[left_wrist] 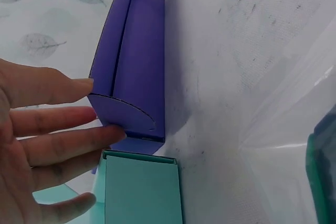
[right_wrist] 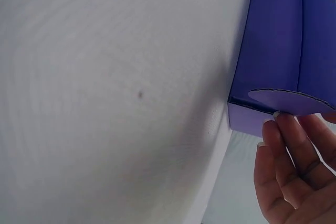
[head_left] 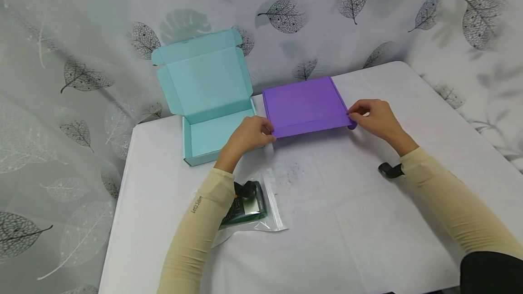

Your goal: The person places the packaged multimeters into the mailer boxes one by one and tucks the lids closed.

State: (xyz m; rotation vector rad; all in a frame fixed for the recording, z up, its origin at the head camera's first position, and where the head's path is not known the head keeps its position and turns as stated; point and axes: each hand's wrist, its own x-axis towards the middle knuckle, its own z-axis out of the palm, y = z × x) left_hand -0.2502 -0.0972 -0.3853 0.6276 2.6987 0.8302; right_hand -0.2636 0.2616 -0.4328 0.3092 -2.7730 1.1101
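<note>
On a counter under faintly creased white cloth, an open teal cardboard box stands beside a flat purple cardboard box, its long front flap pinched at the corners by the left hand, other fingers loosely spread, and the right hand, fingers close together.

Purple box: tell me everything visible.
The purple box is matte, apparently cardboard, with a flat lid over its top. The lid's front flap juts out untucked, a rounded tab at each end. It sits on the white-covered table, right of the open teal box. The left grip and right grip hold the flap's corners.
</note>
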